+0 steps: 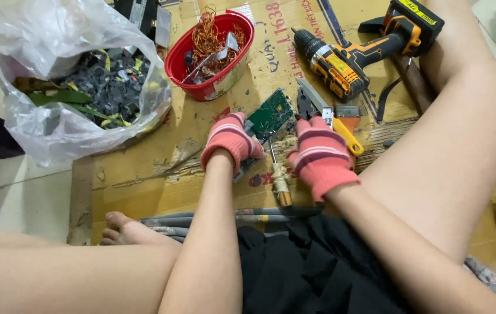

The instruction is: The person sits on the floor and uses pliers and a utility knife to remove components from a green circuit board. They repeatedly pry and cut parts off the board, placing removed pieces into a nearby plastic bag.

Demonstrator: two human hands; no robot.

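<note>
From the head camera I look down at my two hands, both in pink knitted gloves with darker stripes, working on a sheet of worn brown cardboard (143, 174) spread on the floor. My left hand (231, 141) is closed over the near edge of a small green circuit board (271, 113), pinning it against the cardboard; the board sticks out past my fingers toward the top of the view. My right hand (319, 157) is curled into a loose fist just right of the board; what it grips I cannot tell, since the glove hides the palm. Between my hands lies a thin metal screwdriver with a taped wooden handle (278, 177), its tip pointing at the board.

Beyond the board stands an oval red plastic bowl (185, 53), holding a tangle of copper wire (207, 36) and a few small grey metal scraps. Left of the bowl sits a crumpled clear plastic bag (44, 125), open at the top and filled with dark grey and black plastic fragments (105, 87) mixed with bits of yellow and green.

To the right of the bowl lies a black and orange cordless drill (355, 52), on its side. Near my right hand rest grey pliers (305, 102) and a yellow-handled scraper (348, 125). A bundle of grey cables (213, 220) runs along the cardboard's near edge, close to my bare foot (125, 229)
</note>
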